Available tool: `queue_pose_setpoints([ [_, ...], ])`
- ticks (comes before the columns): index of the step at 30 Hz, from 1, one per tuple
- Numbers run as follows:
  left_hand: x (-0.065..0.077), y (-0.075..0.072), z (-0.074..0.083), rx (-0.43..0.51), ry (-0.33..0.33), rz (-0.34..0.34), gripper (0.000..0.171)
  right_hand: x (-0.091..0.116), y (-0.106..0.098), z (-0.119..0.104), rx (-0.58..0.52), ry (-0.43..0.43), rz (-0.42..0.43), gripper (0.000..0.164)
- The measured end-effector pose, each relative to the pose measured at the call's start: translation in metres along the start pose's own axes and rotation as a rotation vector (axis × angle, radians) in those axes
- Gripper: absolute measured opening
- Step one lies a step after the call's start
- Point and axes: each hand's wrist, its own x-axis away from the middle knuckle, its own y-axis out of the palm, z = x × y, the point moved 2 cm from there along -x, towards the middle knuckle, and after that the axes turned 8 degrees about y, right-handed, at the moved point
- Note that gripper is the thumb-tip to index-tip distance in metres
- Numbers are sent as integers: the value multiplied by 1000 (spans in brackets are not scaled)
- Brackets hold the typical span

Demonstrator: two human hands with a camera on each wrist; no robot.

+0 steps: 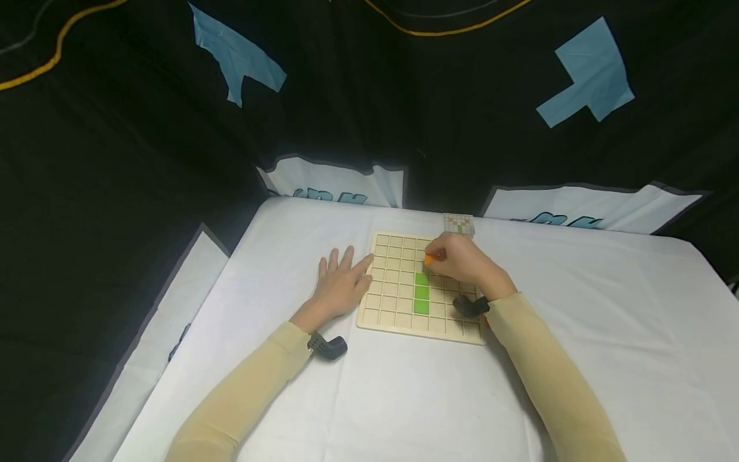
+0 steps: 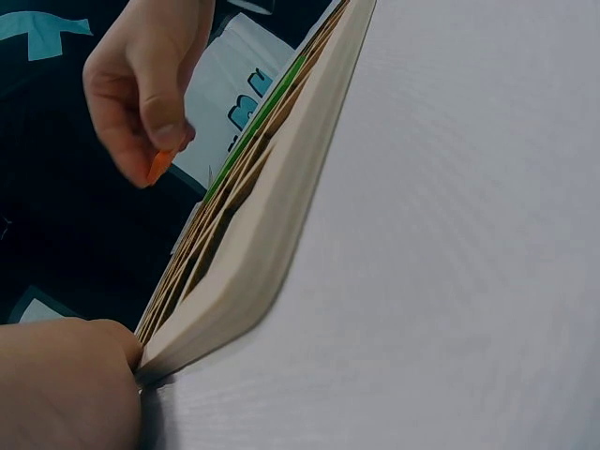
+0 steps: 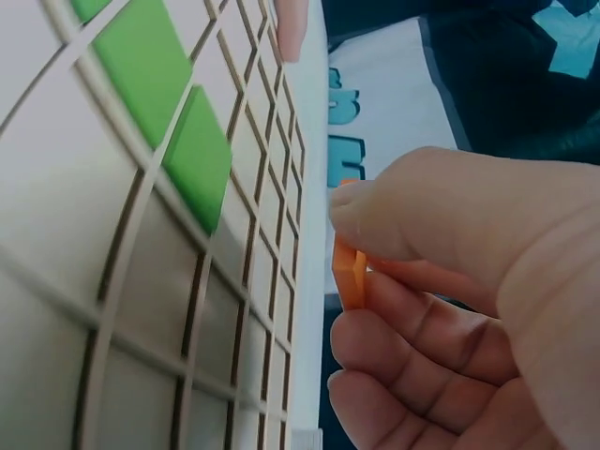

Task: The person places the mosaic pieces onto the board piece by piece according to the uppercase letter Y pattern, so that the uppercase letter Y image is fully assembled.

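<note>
A pale wooden grid board (image 1: pixel 392 298) lies on the white-covered table. Several green square tiles (image 1: pixel 422 292) fill a column of cells near its middle. Over the upper part of the grid, my right hand (image 1: pixel 462 260) pinches an orange square tile (image 3: pixel 350 277) between thumb and fingers. In the right wrist view this tile is held above the cells, beyond the green ones. My left hand (image 1: pixel 337 289) rests on the cloth with fingers spread, thumb and index finger at the board's left edge. The left wrist view shows part of that hand (image 2: pixel 70 384) against the board's corner.
A small card (image 1: pixel 458 222) with a coloured grid pattern lies behind the board, partly covered by my right hand. Something orange (image 1: pixel 485 319) peeks out beside the right sleeve. Black curtain (image 1: pixel 358 115) with blue tape (image 1: pixel 597 74) hangs behind the table.
</note>
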Motion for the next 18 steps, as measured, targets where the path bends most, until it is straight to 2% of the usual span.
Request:
queue_pose_setpoints([
  [4, 0, 0, 0, 1, 0, 1, 57, -8, 3, -6, -7, 7, -7, 14],
  [6, 0, 1, -1, 2, -1, 3, 57, -11, 5, -8, -9, 17, -14, 4],
  [11, 0, 1, -1, 1, -5, 2, 56, -18, 12, -8, -21, 45, -34, 15],
  [18, 0, 1, -1, 0, -6, 2, 56, -26, 20, -12, -33, 36, -56, 6],
])
